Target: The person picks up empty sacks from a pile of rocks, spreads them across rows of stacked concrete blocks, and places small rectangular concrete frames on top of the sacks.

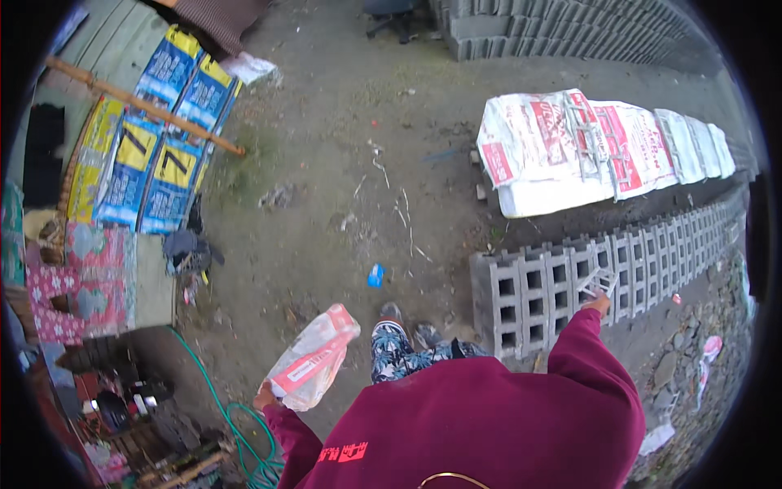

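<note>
My left hand (265, 397) is closed on the edge of a white and red woven sack (314, 359), which hangs at my left side, flattened and creased. My right hand (600, 304) reaches out to the right, its fingers closed around a small pale frame with crossbars (599, 282). That frame is over the top of a long row of grey hollow concrete blocks (533, 303); whether it touches them I cannot tell. Similar ladder-like frames lie on a long pile covered with white and red sacks (538, 147), beyond the block row.
More grey blocks (562, 28) are stacked at the far right. To the left are blue and yellow sacks (151, 175) with a wooden pole (147, 106) across them, and a green hose (213, 387). A blue scrap (375, 275) lies on the dirt ahead of my feet. Rubble (672, 367) lies at right.
</note>
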Motion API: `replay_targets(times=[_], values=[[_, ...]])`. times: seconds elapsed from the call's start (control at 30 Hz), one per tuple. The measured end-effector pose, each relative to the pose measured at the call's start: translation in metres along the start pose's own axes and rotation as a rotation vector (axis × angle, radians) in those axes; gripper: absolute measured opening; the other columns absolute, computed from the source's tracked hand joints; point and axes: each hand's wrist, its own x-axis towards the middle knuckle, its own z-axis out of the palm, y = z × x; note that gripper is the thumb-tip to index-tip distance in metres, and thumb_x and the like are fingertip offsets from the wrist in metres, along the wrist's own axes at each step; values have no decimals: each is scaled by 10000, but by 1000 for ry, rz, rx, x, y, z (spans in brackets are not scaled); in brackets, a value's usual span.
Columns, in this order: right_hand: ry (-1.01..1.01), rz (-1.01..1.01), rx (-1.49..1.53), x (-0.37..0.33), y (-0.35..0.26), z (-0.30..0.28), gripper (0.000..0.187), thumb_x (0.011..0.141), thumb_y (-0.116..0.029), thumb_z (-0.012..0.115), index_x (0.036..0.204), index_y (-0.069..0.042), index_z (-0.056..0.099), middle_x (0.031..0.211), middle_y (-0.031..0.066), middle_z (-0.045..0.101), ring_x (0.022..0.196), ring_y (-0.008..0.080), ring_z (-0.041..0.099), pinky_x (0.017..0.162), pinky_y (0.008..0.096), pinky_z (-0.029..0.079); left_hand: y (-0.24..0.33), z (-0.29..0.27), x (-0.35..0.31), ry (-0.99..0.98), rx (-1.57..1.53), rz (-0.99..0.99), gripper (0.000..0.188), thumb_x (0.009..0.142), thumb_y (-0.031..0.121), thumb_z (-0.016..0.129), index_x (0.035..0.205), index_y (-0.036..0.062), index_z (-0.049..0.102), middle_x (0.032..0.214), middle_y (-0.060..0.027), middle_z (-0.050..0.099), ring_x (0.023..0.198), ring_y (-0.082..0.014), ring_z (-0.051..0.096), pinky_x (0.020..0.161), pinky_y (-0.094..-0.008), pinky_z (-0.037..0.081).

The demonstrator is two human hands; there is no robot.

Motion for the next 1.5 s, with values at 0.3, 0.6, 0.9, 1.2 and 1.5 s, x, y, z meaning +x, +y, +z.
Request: replay_targets(times=[0.3, 0.6, 0.9, 1.2, 1.5], values=[[323, -124, 236, -123, -62, 137, 202, 787, -159, 575, 891, 14, 580, 877, 130, 591, 731, 240, 575, 650, 371, 474, 236, 294, 141, -365, 888, 692, 186, 800, 195, 648, 869, 23, 665, 841, -85, 652, 838, -184, 590, 735, -328, 488], [577, -65, 366, -252, -57, 182, 108, 698, -143, 640, 675, -41, 616, 628, 59, 590, 473, 171, 536, 417, 320, 425, 508, 730, -172, -926, 319, 1046, 202, 829, 110, 634, 969, -35, 621, 896, -70, 636, 833, -145, 573, 779, -285, 468], [1018, 86, -303, -319, -64, 346, 269, 727, -220, 556, 784, 24, 657, 737, 101, 622, 601, 221, 584, 529, 355, 457, 576, 983, -510, -1642, 646, 556, 469, 772, 35, 692, 1179, -112, 510, 1073, -165, 613, 919, -190, 613, 780, -276, 490], [1340, 29, 564, -354, -207, 521, 118, 682, -86, 567, 727, 23, 574, 619, 41, 461, 489, 140, 426, 410, 282, 330, 548, 1163, -810, -2038, 541, 1088, 286, 787, 129, 629, 1020, -37, 612, 1045, -153, 619, 1003, -236, 576, 875, -325, 437], [1594, -66, 721, -313, -321, 642, 91, 694, -37, 595, 677, -28, 506, 594, 26, 444, 424, 124, 377, 382, 290, 302, 541, 1259, -1119, -1830, 222, 2415, 233, 722, 230, 691, 954, 227, 668, 1147, -101, 502, 1289, -361, 266, 1006, -581, 207]])
